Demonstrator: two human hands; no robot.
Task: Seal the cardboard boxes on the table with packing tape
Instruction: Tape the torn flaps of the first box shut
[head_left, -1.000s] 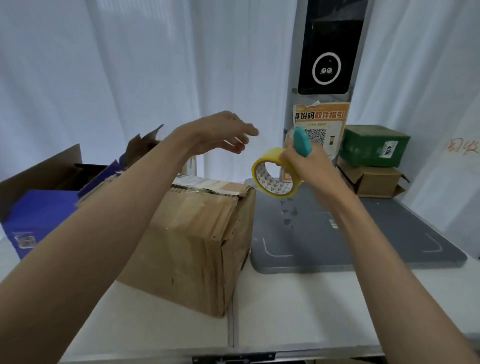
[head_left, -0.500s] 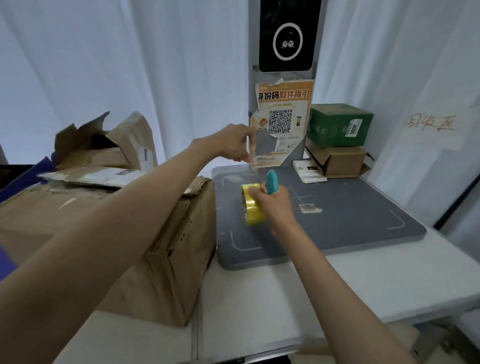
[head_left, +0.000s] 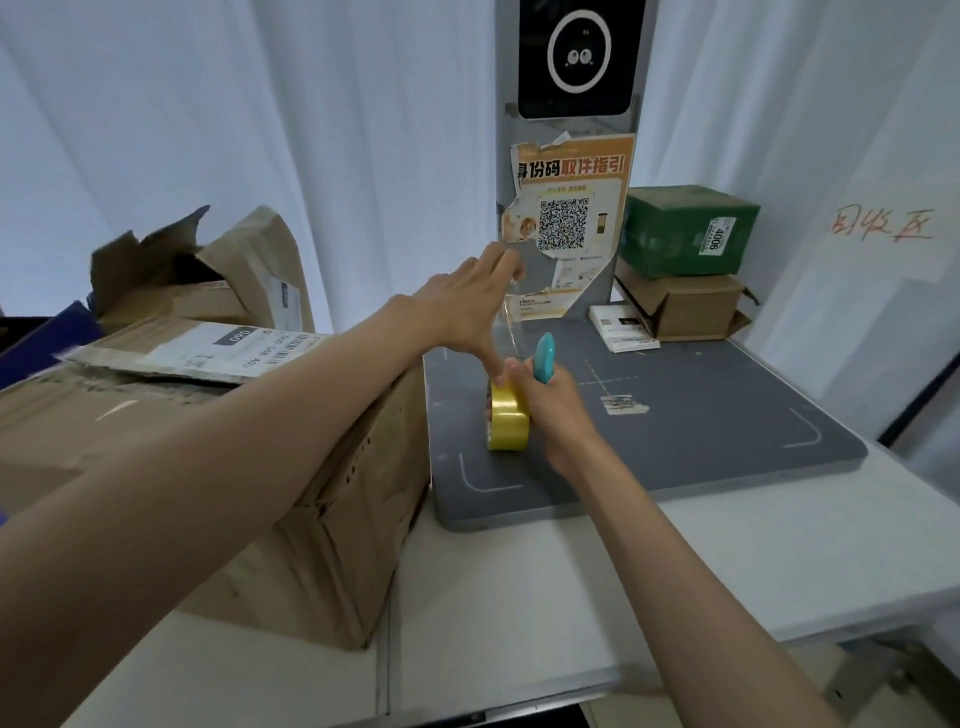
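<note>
My right hand (head_left: 553, 410) grips a yellow roll of packing tape (head_left: 508, 423) together with a teal cutter (head_left: 544, 357), held over the grey mat. My left hand (head_left: 470, 299) pinches the free end of the clear tape strip (head_left: 508, 317), which stretches upward from the roll. A worn cardboard box (head_left: 291, 493) with a white shipping label stands on the white table at the left, its top flaps lying loosely closed, partly hidden by my left forearm.
A grey scale mat (head_left: 701, 441) lies on the table (head_left: 623, 597) to the box's right. Behind it stand a grey kiosk post with an orange QR poster (head_left: 569, 223), a green box (head_left: 688, 231) on a small brown box (head_left: 685, 306). A torn open carton (head_left: 208, 270) sits behind the box.
My left hand has taken the tape end and drawn a strip up from the roll. My right hand lowered the roll toward the mat. The view shifted left and closer.
</note>
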